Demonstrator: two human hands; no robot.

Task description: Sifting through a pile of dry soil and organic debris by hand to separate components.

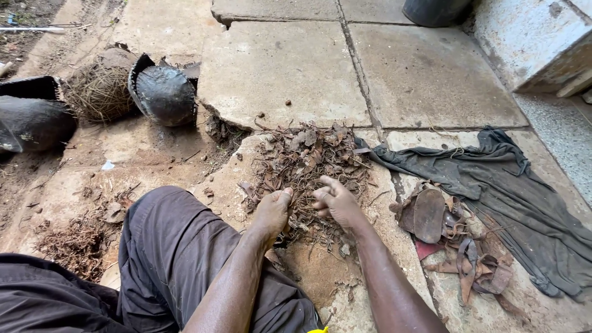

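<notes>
- Left hand (pixel 273 213): curled loosely, fingers tucked down into the near edge of a pile of dry leaves and twigs (pixel 308 161). Touching the litter; can't tell if anything is actually pinched.
- Right hand (pixel 335 200): just beside the left, nearly touching it. Fingers bent inward, thumb stretched toward the left hand, fingertips in the same litter. Looks half closed on a few scraps (too small to confirm).
- Pile sits directly ahead of both hands and spreads away from them, on a cracked concrete slab (pixel 280 68).
- Near side of the hands: loose brown soil and crumbs on the slab, between the two forearms.
- Under the left forearm: bent knee in dark trousers (pixel 172 246).
- Right of the right hand, close by: clump of brown curled husks or pod pieces (pixel 430 214), with more trailing back toward the person.
- Beyond those, further right: dark grey cloth (pixel 493 179), crumpled flat on the ground.
- Far left of the left hand, well apart: black pot (pixel 161 92) lying on its side, a root ball (pixel 98 92) beside it, a second black pot (pixel 31 120) at the frame edge.
- Far ahead, to the right: dark bucket base (pixel 435 11) beside a pale wall.
</notes>
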